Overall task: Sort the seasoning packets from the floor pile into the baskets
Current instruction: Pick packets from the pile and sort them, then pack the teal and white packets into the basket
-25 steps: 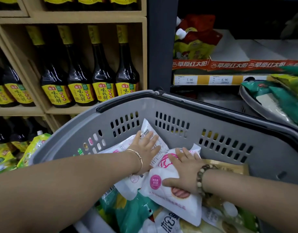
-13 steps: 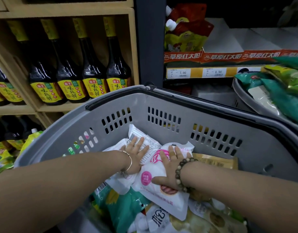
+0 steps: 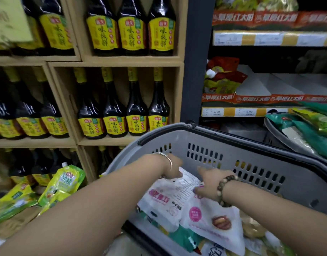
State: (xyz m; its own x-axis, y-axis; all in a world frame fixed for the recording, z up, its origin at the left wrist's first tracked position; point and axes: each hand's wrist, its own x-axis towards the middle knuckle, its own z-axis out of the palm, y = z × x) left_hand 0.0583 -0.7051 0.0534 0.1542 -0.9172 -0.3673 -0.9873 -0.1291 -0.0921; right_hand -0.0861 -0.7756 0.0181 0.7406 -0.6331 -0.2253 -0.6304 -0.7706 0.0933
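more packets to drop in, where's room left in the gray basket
Free: the strip along the basket's far wall, from the right hand to the right corner, where its slots show bare. Crowded: the middle, where the left hand and the right are on the white packets, and the heaped near side.

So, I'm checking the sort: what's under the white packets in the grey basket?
Under the white packets, a green packet shows at the near edge and yellowish packets on the right. Whatever lies deeper in the grey basket is covered by them.
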